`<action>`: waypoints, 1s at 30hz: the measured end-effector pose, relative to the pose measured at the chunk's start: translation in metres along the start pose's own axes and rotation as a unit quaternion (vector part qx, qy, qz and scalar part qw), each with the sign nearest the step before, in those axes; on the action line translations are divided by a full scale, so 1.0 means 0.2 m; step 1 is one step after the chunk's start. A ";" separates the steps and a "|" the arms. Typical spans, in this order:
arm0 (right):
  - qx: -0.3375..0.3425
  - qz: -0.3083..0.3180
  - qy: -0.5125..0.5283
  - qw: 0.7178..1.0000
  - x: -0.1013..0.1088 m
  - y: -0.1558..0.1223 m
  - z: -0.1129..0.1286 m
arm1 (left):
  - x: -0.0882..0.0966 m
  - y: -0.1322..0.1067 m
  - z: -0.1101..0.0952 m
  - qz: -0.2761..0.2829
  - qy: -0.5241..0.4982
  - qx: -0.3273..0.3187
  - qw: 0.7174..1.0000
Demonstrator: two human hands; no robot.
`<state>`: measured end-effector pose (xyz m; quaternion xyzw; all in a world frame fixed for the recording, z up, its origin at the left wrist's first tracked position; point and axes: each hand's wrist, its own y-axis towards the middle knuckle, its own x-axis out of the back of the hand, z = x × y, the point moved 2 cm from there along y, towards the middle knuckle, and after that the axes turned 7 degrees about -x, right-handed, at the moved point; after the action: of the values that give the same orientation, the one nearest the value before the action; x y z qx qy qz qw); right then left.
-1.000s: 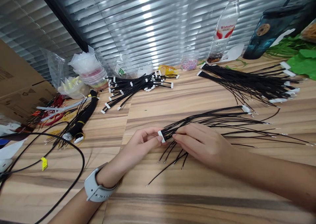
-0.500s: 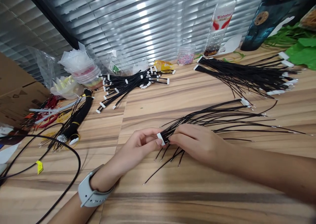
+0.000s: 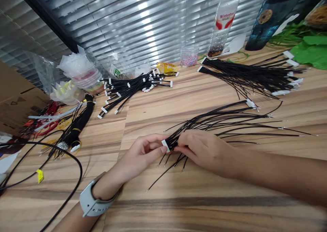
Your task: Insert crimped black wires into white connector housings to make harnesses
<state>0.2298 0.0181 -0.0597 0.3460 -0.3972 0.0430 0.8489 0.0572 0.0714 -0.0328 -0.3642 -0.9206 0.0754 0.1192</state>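
Observation:
Between the thumb and fingers of my left hand [image 3: 146, 150] is a white connector housing [image 3: 166, 145], pinched at its end. Black wires [image 3: 196, 121] run from this housing to the right, and several have bare metal terminals at their loose ends. My right hand [image 3: 201, 148] is closed just beside the housing, its thumb and forefinger pinching a black wire close to the connector; the fingertips are partly hidden. A few short wire ends [image 3: 176, 164] stick out below the hands over the table. Another white connector [image 3: 251, 104] sits at the wires' far right end.
Bundles of black wires with white connectors lie at the back centre [image 3: 135, 85] and back right [image 3: 245, 72]. A tied wire bundle [image 3: 80, 123] and a thick black cable [image 3: 81, 170] are on the left. Along the blinds stand a jar [image 3: 189, 56], a bottle [image 3: 222, 24] and a dark tumbler [image 3: 265, 20].
The view has shifted slightly. My right thumb and forefinger have moved a little at the wires beside the connector; my left hand keeps its pinch on the housing.

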 end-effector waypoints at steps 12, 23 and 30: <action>0.025 -0.008 0.066 0.998 0.03 0.02 0.02 | 0.00 -0.02 -0.01 0.016 0.013 0.014 1.000; 0.029 0.028 0.076 0.996 0.01 0.03 0.01 | -0.01 -0.03 -0.01 0.008 -0.044 0.021 0.999; 0.055 0.032 0.068 0.996 0.02 0.02 0.03 | -0.04 -0.04 -0.03 0.011 -0.021 -0.012 1.000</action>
<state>0.2274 0.0168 -0.0522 0.3757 -0.3460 0.1153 0.8519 0.0602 0.0607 -0.0267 -0.3743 -0.9196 0.0735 0.0941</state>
